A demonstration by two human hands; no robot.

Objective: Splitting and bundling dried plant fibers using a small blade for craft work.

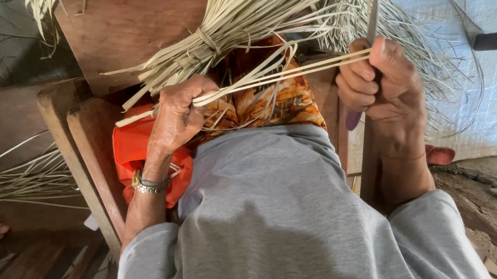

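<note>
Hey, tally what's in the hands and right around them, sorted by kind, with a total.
Hands: 2, left hand and right hand
Leaf strips held between both hands: 2
Knife in the right hand: 1
Tied strip bundle: 1
Wristwatch: 1
Total: 7

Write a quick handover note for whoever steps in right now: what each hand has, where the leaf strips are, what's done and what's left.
Left hand: fist closed on one end of the pale leaf strips.
Right hand: closed on the knife, blade up, at the strips' far end.
The strips run taut between both hands, above the orange cloth on the lap.
Done: a tied bundle lies on the wooden bench.
Left: the held strips remain unbundled; loose strips lie lower left.
</note>
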